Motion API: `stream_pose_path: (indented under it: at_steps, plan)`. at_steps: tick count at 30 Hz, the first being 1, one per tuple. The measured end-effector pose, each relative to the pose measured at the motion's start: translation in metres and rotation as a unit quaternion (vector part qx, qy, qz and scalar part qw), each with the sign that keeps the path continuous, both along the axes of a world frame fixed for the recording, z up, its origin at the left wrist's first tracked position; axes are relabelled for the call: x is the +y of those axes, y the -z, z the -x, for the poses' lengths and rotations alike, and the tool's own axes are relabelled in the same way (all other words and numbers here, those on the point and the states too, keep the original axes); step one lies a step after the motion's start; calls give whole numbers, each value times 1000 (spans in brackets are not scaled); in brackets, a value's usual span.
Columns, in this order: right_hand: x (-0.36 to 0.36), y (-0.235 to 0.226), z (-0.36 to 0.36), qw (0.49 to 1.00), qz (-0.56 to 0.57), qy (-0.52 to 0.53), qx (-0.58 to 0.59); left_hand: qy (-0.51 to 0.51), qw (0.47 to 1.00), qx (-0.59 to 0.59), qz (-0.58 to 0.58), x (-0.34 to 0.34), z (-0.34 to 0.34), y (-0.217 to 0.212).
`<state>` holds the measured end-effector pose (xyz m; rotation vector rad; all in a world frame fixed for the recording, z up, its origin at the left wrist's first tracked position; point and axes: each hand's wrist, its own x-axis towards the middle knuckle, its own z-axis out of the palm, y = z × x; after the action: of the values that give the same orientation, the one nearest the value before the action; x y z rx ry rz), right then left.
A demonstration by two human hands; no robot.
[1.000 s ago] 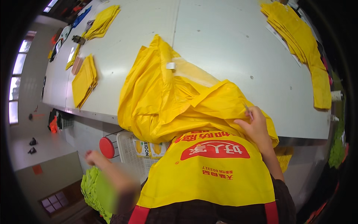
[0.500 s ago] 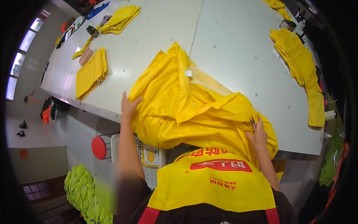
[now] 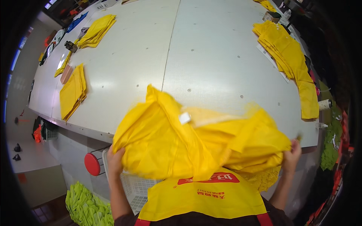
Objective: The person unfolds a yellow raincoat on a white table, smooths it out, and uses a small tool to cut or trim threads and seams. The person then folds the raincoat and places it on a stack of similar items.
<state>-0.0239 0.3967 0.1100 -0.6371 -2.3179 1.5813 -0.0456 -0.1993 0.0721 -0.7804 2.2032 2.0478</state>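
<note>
I have lifted the crumpled yellow fabric garment (image 3: pixel 196 147) off the white table (image 3: pixel 211 56) since a moment ago; my left hand (image 3: pixel 115 160) and right hand (image 3: pixel 292 156) each grip an edge, holding it above my yellow apron (image 3: pixel 203 199). Beyond, folded yellow stacks (image 3: pixel 73 92) lie.

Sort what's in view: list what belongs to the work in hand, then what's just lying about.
In hand:
- bundle of yellow fabric, lifted at the table edge
- left hand and right hand, each gripping one end

Lying about:
- yellow stack on the white table
- yellow stack
- yellow pile
- white crate
- green fabric heap
</note>
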Motion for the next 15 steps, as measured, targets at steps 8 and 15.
stream_pose_path:
  at_steps: [8, 15]
  plan:
    - [34, -167, 51, 936, 143, 141, 290, -67, 977, 201, -34, 0, 50, -176]
    - [118, -274, 330, 865, -467, 5, 183, 51, 925, 369, -77, 51, 314, -242]
